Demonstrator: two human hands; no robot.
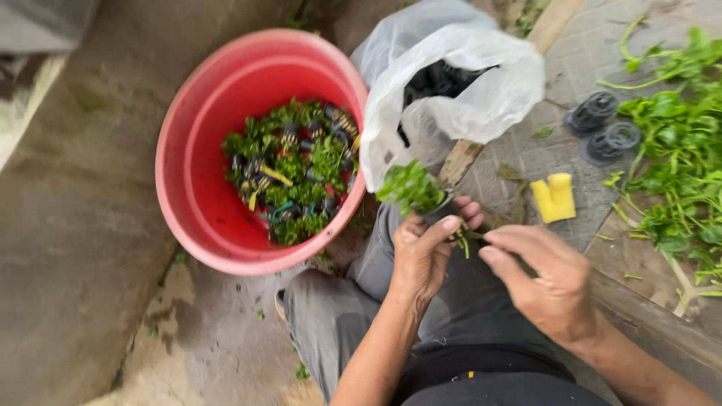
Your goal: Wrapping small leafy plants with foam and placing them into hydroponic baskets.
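While the person sits with knees drawn up in grey trousers (338, 316), the left hand (423, 256) is closed around a small dark pot (438, 208) with a tuft of green seedling (410, 186) standing out of it. The right hand (543, 280) is just beside it, fingers pinched together at the pot's base on something too small to make out. The red basin (197, 150) is my landmark: the pot is held just to the right of its rim, near the lower edge. Inside the basin lie many dark little pots mixed with green leaves (295, 171). Right of the basin sits a white plastic bag (466, 83), farther right a yellow sponge piece (554, 198), two empty black pots (604, 126) and a heap of loose greens (677, 173) on the paved floor.
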